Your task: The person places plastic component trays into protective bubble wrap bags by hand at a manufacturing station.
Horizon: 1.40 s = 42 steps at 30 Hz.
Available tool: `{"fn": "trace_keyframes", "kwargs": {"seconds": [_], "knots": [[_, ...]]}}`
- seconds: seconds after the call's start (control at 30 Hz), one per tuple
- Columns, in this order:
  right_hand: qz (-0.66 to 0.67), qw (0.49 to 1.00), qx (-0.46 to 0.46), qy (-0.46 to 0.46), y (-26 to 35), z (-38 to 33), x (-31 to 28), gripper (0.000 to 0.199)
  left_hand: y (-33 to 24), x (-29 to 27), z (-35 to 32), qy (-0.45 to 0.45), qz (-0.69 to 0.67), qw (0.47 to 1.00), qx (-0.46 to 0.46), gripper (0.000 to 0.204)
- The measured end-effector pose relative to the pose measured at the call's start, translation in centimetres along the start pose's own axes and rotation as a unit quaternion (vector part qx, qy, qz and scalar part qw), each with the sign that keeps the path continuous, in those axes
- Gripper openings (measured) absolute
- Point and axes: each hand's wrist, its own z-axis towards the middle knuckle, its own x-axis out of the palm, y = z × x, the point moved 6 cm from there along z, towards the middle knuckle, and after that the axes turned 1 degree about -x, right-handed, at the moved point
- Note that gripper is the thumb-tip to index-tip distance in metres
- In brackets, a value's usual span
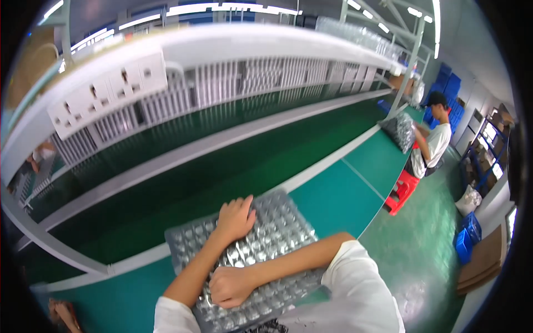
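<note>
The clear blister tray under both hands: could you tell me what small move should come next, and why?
Probably lift the right hand off and draw the tray squarely onto the green bench. The left hand lies flat on the tray's far part, the right rests curled near its front, and the tray's near edge looks to overhang the bench toward the person's body, so pressing further there might tip it.

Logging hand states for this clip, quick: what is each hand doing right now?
Left hand: open, palm flat on the clear blister tray, holding nothing.
Right hand: curled into a loose fist, resting on the same tray; no object visible in it.
</note>
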Motion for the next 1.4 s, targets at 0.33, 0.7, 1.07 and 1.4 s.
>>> {"fn": "trace_keyframes", "kwargs": {"seconds": [0.33, 0.7, 1.07, 1.4], "knots": [[-0.316, 0.856, 0.210, -0.350, 3.2, -1.3, -31.4, 0.035, -0.6, -0.4, 0.5, -0.041, -0.012, 0.999, 0.027, 0.037], [-0.476, 0.560, 0.532, -0.421, 2.5, -34.6, -21.9, 0.034, -0.1, 0.4, 0.6, -0.009, -0.040, 0.999, 0.004, 0.042], [-0.449, 0.464, 0.649, -0.402, 1.9, -39.5, -21.0, 0.034, 0.1, -0.1, 1.0, -0.003, -0.045, 0.999, -0.009, 0.044], [-0.452, 0.603, 0.342, -0.562, 9.6, -31.8, -56.2, 0.020, -1.1, -1.8, 0.9, 0.037, -0.024, 0.995, -0.088, 0.043]]}}
